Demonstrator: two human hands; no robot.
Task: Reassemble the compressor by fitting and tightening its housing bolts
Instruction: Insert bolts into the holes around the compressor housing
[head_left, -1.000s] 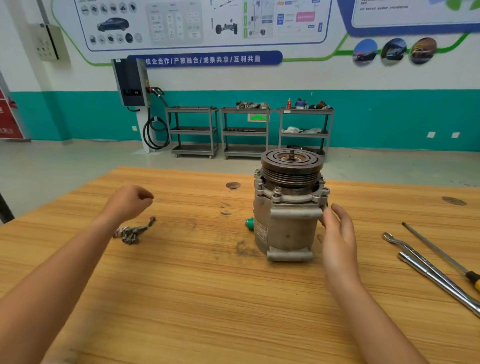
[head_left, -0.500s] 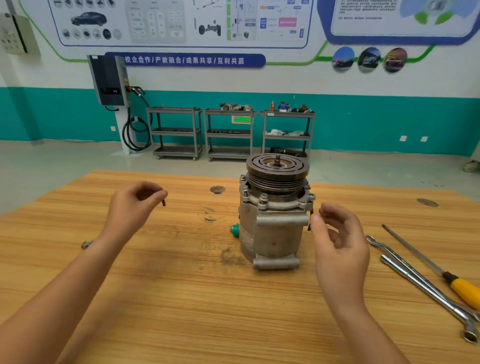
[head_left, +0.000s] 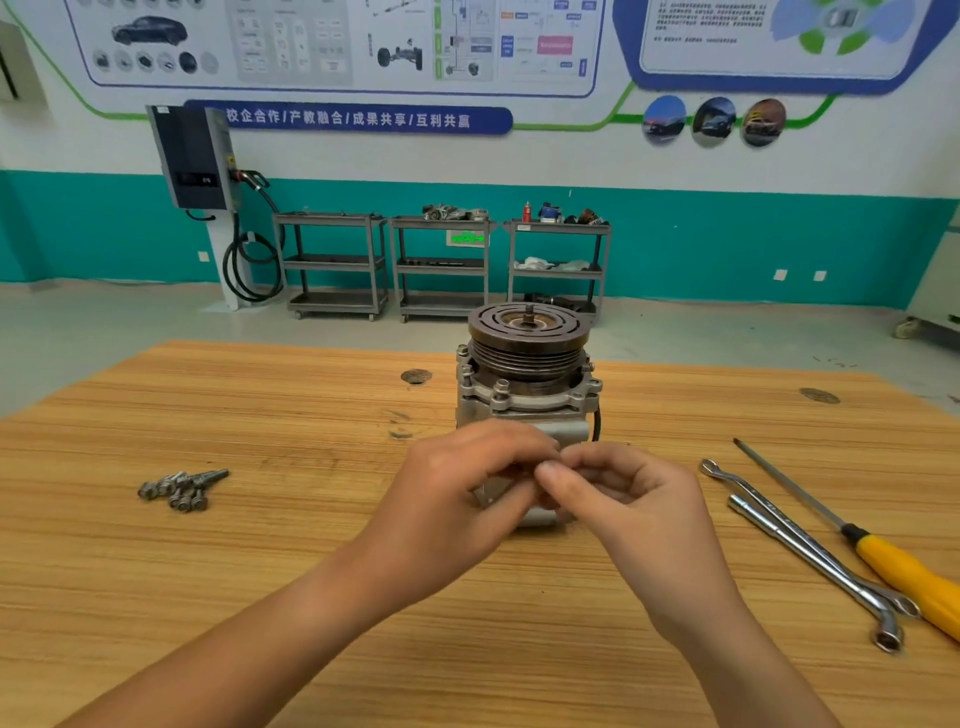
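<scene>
Your left hand (head_left: 457, 499): fingertips touching your right hand (head_left: 628, 501).
Grip: blurred, cannot tell.
Compressor (head_left: 524, 387): upright, just behind.

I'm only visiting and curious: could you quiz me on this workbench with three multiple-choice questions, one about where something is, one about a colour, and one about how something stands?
1. Where do the loose bolts lie?
A. on the table, left of the compressor
B. on the floor
C. in a box

2. What colour is the screwdriver handle?
A. red
B. yellow
C. blue

3. How does the compressor sit?
A. on its side
B. lifted off the table
C. upright, pulley on top

Answers: 1 A, the pile lies on the wood well to the left of the compressor; 2 B, the handle at the right edge is yellow; 3 C, it stands on the table with the grooved pulley uppermost.
</scene>
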